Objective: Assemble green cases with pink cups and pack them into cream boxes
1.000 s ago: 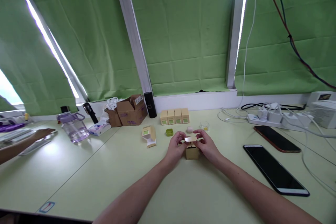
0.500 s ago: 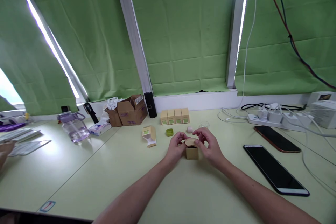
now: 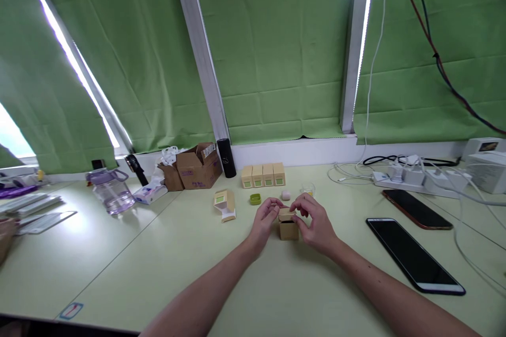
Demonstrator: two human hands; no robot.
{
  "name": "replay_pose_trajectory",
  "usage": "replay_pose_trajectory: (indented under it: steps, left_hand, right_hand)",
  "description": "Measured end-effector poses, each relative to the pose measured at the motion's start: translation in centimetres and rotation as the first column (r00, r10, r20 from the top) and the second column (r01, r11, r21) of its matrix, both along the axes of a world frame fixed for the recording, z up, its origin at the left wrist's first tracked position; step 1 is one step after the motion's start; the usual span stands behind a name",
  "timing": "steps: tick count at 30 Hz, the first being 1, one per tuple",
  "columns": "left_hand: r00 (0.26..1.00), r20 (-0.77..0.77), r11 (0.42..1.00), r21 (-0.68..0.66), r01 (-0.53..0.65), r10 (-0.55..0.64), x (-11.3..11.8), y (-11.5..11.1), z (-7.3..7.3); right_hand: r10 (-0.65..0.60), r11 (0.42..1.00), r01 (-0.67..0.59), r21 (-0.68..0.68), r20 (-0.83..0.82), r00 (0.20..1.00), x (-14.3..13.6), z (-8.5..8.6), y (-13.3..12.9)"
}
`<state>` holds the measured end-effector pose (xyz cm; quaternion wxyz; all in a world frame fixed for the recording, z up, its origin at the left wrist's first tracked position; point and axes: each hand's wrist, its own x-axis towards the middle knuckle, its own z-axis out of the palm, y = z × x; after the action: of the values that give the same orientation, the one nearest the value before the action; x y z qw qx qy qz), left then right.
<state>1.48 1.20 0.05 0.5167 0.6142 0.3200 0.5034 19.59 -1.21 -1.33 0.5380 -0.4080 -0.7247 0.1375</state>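
A small brown cardboard box (image 3: 289, 230) stands on the table between my hands, its lid flap tilted over the top with a dark gap below. My left hand (image 3: 264, 224) is curled around the box's left side, fingers at the flap. With thumb and fingertips, my right hand (image 3: 316, 225) pinches the flap's right edge. Just behind lie a pale pink piece (image 3: 285, 195) and a small clear round container (image 3: 308, 188) with something yellow in it. A green square dish (image 3: 255, 199) sits to the left, near an opened carton (image 3: 224, 204) lying with its flap out.
A row of several small cartons (image 3: 263, 175) stands at the back. Two phones (image 3: 415, 255) and a cabled power strip (image 3: 419, 184) lie right. A water bottle (image 3: 113, 191), tissue pack (image 3: 150, 192), larger cardboard box (image 3: 200, 167) and black cylinder (image 3: 226, 158) stand left. Another person's hand (image 3: 6, 237) shows at the left edge.
The box's flap has come down slightly under my fingers. My right hand has shifted a little, uncovering more of the clear container. The other person's hand has moved toward the lower left.
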Motion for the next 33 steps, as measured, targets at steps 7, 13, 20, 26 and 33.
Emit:
replay_pose_trajectory:
  steps: [7,13,20,26,33]
  left_hand:
    - [0.998,-0.003,0.998,0.015,0.055,-0.055,-0.03,0.08,-0.21]
    - [0.998,-0.010,0.998,0.034,0.056,-0.056,-0.09,0.28,-0.38]
    - [0.998,-0.036,0.998,0.047,0.044,-0.042,-0.22,0.46,-0.54]
    - [0.998,-0.046,0.998,0.053,0.039,-0.037,-0.29,0.40,-0.66]
    - [0.998,-0.055,0.998,0.058,0.030,-0.027,-0.27,0.49,-0.93]
  right_hand:
    - [0.015,0.998,-0.019,0.057,0.072,0.997,0.12,-0.11,-0.09]
    - [0.013,0.997,-0.020,0.079,0.093,0.996,0.04,0.10,-0.23]
    - [0.011,0.994,-0.023,0.104,0.109,0.994,0.04,-0.03,-0.26]
    - [0.008,0.994,-0.022,0.103,0.131,0.991,-0.01,-0.11,-0.24]
    - [0.018,0.991,-0.040,0.131,0.166,0.986,0.17,-0.02,-0.33]
